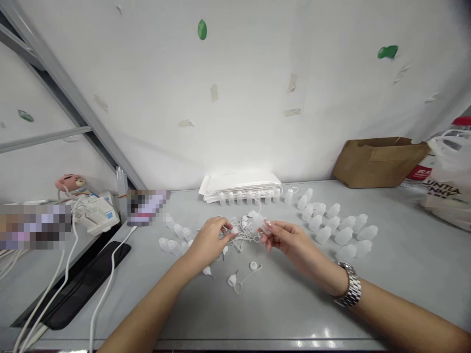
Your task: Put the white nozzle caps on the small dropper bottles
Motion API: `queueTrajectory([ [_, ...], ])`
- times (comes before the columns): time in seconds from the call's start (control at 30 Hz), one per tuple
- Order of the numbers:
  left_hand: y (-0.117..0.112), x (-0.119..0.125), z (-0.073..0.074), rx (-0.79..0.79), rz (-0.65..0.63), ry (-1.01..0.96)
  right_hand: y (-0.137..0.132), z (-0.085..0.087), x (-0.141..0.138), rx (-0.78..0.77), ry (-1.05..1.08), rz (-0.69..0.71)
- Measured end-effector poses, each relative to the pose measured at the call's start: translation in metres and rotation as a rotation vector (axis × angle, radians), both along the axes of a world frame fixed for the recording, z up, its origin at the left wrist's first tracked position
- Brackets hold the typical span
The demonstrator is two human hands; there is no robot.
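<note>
My left hand [210,239] is curled over a heap of small white caps with looped tethers [243,230], its fingertips pinching one small white cap [234,229]. My right hand [285,237], with a metal watch on its wrist, holds a small translucent plastic bottle [259,223] between thumb and fingers just above the heap. Both hands hover over the grey table [279,299]. Loose caps and nozzle tips [235,282] lie in front of the hands.
Several translucent bottles lie in rows at the right [340,230], more stand in a line [250,197] before a stack of white sheets [241,184], others lie at the left [174,240]. A brown cardboard box [379,162], plastic bags [449,176], white cables and a black pad [88,284] border the table.
</note>
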State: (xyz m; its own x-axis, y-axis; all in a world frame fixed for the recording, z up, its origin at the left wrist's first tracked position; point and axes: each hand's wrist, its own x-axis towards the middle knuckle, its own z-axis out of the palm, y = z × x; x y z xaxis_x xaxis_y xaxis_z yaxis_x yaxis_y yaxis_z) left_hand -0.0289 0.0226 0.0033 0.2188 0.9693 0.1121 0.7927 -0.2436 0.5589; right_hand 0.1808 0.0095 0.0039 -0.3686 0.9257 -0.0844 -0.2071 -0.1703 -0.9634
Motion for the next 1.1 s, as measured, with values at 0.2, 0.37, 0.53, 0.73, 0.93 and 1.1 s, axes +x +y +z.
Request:
queueTrajectory([
  [0.2,-0.006,0.004,0.008,0.074,0.017,-0.17,-0.002,-0.01,-0.001,0.279,-0.379,-0.113],
  [0.37,-0.009,0.005,0.002,0.236,-0.072,-0.042,-0.004,-0.015,-0.003,0.342,-0.452,-0.123],
  [0.53,-0.011,0.007,-0.002,0.299,-0.143,-0.024,-0.004,-0.015,-0.004,0.351,-0.476,-0.115],
  [0.73,-0.009,0.007,0.002,0.256,-0.176,-0.211,-0.004,-0.014,0.0,0.457,-0.507,-0.141],
  [0.93,-0.007,0.005,0.009,-0.093,-0.07,-0.538,-0.005,-0.008,0.005,0.559,-0.582,-0.103],
  [1.1,-0.005,0.006,0.01,-0.292,-0.049,-0.76,-0.007,-0.006,0.007,0.622,-0.591,-0.099],
])
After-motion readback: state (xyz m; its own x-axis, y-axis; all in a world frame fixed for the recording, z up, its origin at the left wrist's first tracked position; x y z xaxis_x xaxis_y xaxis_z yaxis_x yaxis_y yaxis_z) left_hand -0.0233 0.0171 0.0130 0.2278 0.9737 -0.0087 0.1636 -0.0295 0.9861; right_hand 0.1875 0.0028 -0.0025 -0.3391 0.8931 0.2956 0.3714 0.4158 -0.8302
